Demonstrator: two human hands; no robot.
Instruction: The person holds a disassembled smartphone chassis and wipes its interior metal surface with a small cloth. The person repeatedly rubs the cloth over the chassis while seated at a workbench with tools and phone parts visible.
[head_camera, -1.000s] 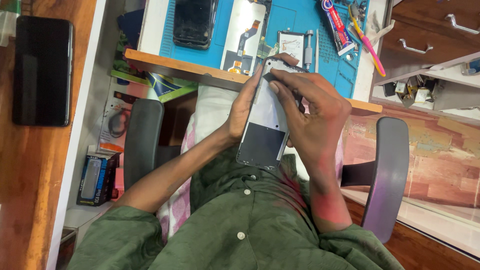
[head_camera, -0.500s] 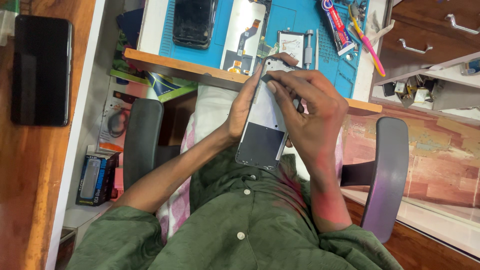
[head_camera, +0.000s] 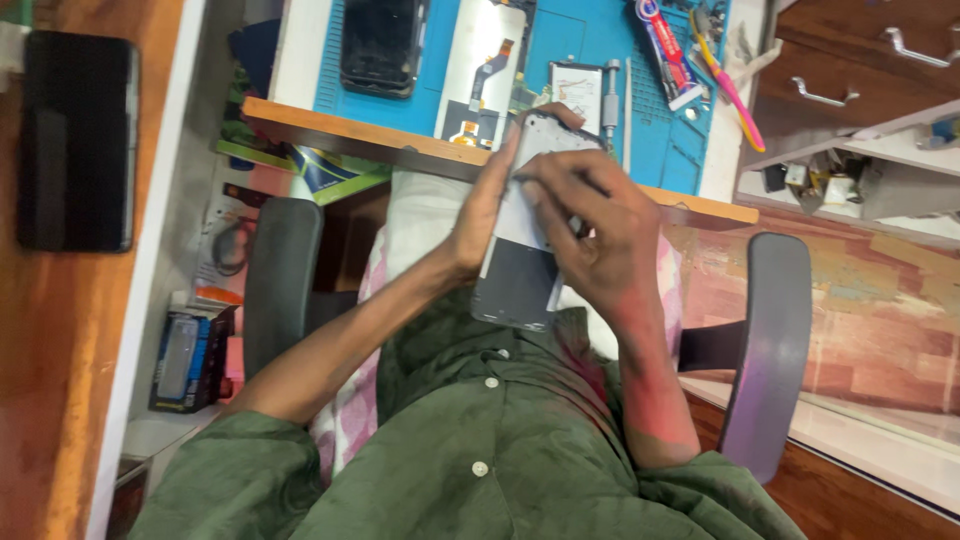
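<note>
I hold an opened grey phone body (head_camera: 520, 275) upright over my lap, its inner frame facing me. My left hand (head_camera: 487, 205) grips its left edge, fingers wrapped behind the top. My right hand (head_camera: 590, 225) lies across its front, fingertips pinched at a spot on the upper part; whether they hold a small tool I cannot tell. On the blue work mat (head_camera: 580, 45) beyond lie a dark phone (head_camera: 380, 45), a white phone back panel with flex cables (head_camera: 480, 70) and a small white module (head_camera: 577, 95).
Tubes and a pink-handled tool (head_camera: 730, 85) sit at the mat's right. A black phone (head_camera: 78, 140) rests on the wooden shelf at left. Chair armrests (head_camera: 280, 280) flank me. A small box (head_camera: 185, 360) stands on the lower left shelf. Wooden drawers (head_camera: 870, 60) stand at right.
The phone body and both hands have stayed nearly still; my right fingers shifted slightly on the phone's upper part.
</note>
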